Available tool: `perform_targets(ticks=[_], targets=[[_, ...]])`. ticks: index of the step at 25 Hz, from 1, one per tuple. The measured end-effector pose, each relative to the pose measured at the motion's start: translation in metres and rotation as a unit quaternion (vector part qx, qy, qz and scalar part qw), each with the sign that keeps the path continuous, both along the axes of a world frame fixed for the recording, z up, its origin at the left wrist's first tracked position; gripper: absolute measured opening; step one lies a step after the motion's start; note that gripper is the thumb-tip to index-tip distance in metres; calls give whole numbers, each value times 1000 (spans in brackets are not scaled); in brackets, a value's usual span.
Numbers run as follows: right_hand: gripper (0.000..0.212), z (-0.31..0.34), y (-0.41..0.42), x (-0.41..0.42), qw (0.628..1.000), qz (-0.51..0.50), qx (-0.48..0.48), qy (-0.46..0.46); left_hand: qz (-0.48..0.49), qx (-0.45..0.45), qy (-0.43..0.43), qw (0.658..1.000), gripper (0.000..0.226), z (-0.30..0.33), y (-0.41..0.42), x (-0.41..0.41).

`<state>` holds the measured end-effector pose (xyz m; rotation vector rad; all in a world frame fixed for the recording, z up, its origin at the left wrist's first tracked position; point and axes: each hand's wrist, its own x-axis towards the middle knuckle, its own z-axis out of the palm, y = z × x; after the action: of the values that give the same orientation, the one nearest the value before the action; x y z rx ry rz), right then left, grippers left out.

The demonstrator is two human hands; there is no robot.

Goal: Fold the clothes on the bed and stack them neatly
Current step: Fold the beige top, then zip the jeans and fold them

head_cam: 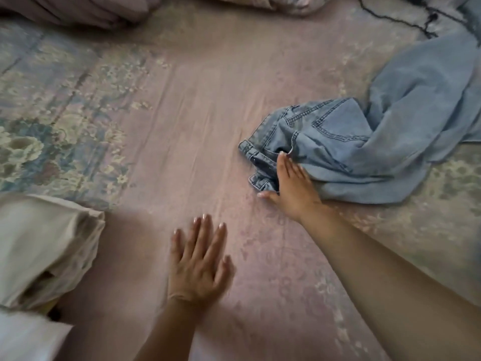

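Observation:
A pair of light blue jeans lies crumpled on the right of the bed, waistband toward the middle and legs trailing off to the upper right. My right hand rests on the waistband end with straight fingers, thumb on the sheet. My left hand lies flat on the pink sheet near the front, fingers spread, holding nothing. A folded beige garment sits at the front left.
The bed sheet is pink with a floral pattern on the left. Bunched bedding or pillows lie along the far edge. A dark cord runs across the far right corner.

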<state>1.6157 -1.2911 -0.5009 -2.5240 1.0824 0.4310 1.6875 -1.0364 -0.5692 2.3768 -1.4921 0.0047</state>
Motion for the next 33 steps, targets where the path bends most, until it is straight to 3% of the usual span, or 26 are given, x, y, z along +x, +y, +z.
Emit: perform_targets(ticks=[3,6,11,13,16,18,20,21,25,27,29,33], targets=[[44,-1,13,5,998,-22,-36,-56,2,-8,-12,1000,63,2,-2,0],[21,-3,47,-30,979,1,-179,-96,-4,8,-5,1000,64,-1,-1,3],[35,13,110,-115,961,31,-191,-199,-12,77,67,995,71,-3,2,5],[33,36,134,-140,961,45,-177,-208,-4,110,137,984,79,11,8,4],[34,96,155,-155,965,-49,-96,-237,22,98,292,951,75,63,32,-7],[37,153,157,-154,943,-151,-52,-292,19,67,362,930,62,116,49,-18],[35,216,155,-149,918,-222,-5,-329,35,48,468,882,56,180,56,-32],[35,245,155,-147,911,-234,7,-339,58,44,539,839,55,214,55,-38],[40,362,196,-139,893,-238,33,-382,165,-44,808,565,65,371,50,-58],[35,403,240,-141,876,-250,57,-408,185,-97,857,470,69,441,70,-73],[28,424,288,-143,866,-250,101,-421,182,-103,878,430,75,487,93,-86],[31,451,341,-150,834,-252,186,-455,83,-61,904,414,76,537,119,-93]])
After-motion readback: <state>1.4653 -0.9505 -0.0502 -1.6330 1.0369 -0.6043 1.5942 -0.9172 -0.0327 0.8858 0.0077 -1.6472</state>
